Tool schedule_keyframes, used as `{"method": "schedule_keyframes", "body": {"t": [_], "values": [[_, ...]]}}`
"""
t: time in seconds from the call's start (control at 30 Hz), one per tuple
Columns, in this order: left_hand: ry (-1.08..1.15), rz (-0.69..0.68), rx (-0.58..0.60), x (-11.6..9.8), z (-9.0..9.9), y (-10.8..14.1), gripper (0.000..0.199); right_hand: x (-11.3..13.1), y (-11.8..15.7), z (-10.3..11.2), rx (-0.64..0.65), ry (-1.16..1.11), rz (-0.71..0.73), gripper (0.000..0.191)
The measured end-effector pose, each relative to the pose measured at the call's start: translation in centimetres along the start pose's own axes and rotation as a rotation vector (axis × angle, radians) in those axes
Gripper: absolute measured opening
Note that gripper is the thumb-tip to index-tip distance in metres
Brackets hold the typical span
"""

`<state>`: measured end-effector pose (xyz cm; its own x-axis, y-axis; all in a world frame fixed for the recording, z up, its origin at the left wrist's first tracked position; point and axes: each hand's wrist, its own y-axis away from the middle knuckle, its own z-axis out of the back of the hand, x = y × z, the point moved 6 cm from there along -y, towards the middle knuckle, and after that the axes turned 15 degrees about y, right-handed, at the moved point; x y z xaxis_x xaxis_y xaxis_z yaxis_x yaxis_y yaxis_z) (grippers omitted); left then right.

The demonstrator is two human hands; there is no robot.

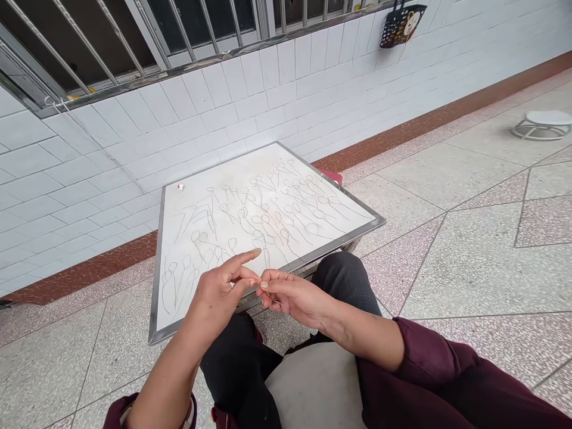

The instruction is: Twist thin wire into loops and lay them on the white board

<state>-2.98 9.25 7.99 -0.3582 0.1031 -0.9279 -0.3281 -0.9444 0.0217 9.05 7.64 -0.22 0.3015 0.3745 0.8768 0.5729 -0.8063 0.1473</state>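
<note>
Above my lap, at the table's near edge, my left hand [218, 292] pinches a thin wire between thumb and index finger, its other fingers raised. Touching it fingertip to fingertip, my right hand [290, 295] is closed on the same thin wire [276, 301], whose end sticks out below the fingers. The wire looks orange or copper where the fingertips meet. Many thin dark wires with round loops at one end [313, 229] lie spread over the white tabletop [241, 170] just beyond my hands.
A small white object [180, 187] sits at the table's far left corner. Behind the table stands a white tiled wall [250, 107] with a barred window. A dark basket [402, 25] hangs on the wall. A white round stool [543, 122] stands on the floor at the right.
</note>
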Motion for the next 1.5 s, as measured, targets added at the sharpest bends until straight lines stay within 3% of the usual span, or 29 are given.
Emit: {"method": "schedule_keyframes", "body": {"t": [0.37,0.57,0.8,0.9,1.13,1.5], "values": [[-0.019,0.018,-0.020,-0.5,-0.4,0.5,0.039,-0.3,-0.2,-0.3,0.024,-0.067,-0.055,0.028],[-0.051,-0.027,-0.049,-0.1,-0.4,0.1,0.036,-0.3,-0.3,0.1,-0.039,-0.018,-0.011,0.029],[-0.028,-0.125,-0.161,-0.9,0.9,0.2,0.037,0.1,0.3,-0.3,0.058,0.105,0.030,0.036],[-0.064,-0.126,-0.186,-0.8,1.1,0.4,0.040,0.3,0.4,-0.3,0.031,0.255,0.113,0.036],[-0.191,-0.081,-0.230,-1.2,0.9,0.8,0.042,0.7,0.7,-0.3,-0.153,0.869,0.372,0.026],[-0.252,-0.015,-0.252,-1.6,0.8,0.7,0.042,0.4,0.4,-0.2,-0.278,1.223,0.444,0.023]]}}
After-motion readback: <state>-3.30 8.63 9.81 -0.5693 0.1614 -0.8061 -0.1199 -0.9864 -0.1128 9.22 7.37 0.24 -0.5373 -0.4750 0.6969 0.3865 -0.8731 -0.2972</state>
